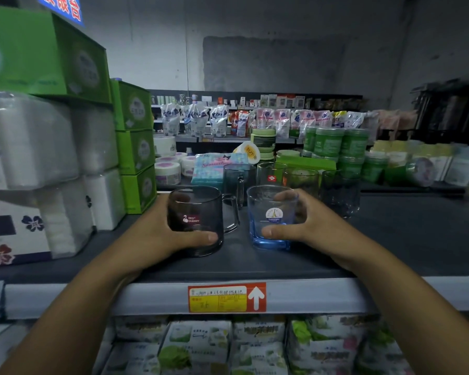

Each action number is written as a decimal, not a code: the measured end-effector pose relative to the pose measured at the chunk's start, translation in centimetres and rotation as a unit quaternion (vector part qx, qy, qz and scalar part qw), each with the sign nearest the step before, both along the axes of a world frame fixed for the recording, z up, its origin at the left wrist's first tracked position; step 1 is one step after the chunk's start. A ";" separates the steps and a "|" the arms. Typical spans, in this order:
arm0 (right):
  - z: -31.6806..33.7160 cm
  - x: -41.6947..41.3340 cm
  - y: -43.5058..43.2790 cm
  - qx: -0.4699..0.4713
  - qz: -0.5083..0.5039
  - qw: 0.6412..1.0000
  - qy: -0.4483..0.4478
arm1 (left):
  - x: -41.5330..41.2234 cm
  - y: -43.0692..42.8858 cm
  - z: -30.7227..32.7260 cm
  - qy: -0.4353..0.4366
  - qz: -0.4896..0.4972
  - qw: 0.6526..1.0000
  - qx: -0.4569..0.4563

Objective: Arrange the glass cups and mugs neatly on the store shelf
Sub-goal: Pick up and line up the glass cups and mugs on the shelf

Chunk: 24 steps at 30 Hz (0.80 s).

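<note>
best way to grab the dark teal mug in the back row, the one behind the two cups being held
Probably by its handle. The dark teal mug stands upright with the handle facing forward, toward the gap between the smoky mug in the left hand and the blue glass in the right hand. Come in from the front through that gap; its neighbours crowd the right side.

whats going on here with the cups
A person is arranging glassware on a dark store shelf. The left hand grips a smoky dark glass mug, its handle pointing right, and the right hand grips a blue glass tumbler beside it. Both stand upright near the shelf's front edge. Behind them is a row of more glasses, grey and greenish, not yet touched.
</note>
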State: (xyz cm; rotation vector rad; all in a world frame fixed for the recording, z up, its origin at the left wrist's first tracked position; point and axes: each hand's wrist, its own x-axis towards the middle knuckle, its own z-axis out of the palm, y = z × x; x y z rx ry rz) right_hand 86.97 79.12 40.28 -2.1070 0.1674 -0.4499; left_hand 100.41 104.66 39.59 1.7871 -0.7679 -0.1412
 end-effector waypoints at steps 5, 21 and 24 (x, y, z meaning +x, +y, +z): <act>-0.5 0.5 0.0 -0.057 -0.018 0.998 0.003 | 0.3 0.0 -0.7 -0.013 0.027 1.000 -0.001; 2.9 -3.7 1.5 0.026 -0.104 0.990 -0.093 | -3.2 -1.2 2.3 -0.091 0.017 0.974 -0.206; 3.2 -6.7 0.7 0.088 -0.117 0.980 -0.136 | -5.3 -3.0 2.3 -0.094 -0.010 0.963 -0.251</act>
